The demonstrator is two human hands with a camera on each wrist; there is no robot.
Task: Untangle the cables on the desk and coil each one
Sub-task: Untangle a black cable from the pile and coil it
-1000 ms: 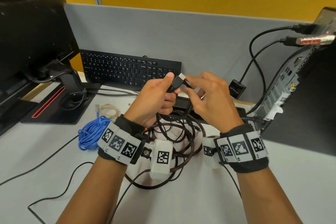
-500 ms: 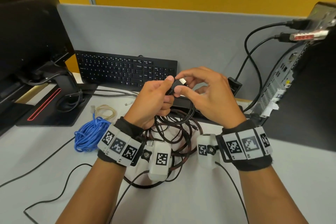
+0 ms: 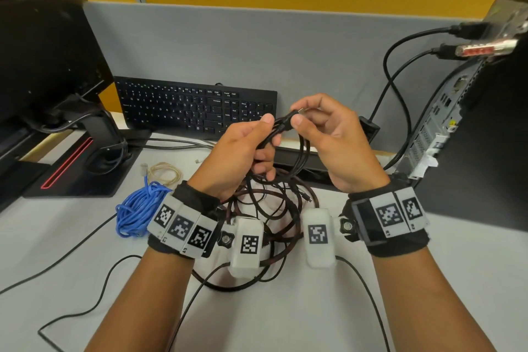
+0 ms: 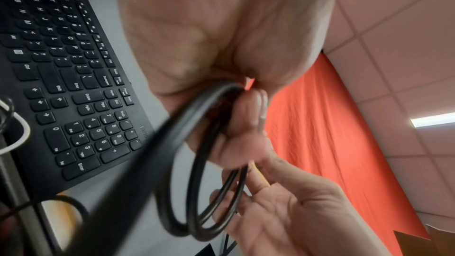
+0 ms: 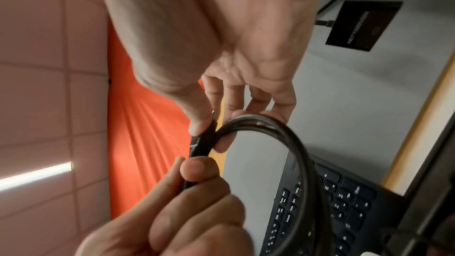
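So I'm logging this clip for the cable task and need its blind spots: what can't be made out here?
- Head view: the dark cable pile is partly covered by both wrists, so how many cables it holds is unclear.
- Left wrist view: the black cable is blurred near the lens.
- Right wrist view: the thumb covers the plug, hiding its type.

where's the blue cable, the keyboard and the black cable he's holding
blue cable point(image 3: 134, 210), head view, middle of the bundled coil on the desk
keyboard point(image 3: 183, 107), head view, centre of the key area
black cable point(image 4: 216, 219), left wrist view, bottom of the hanging loops
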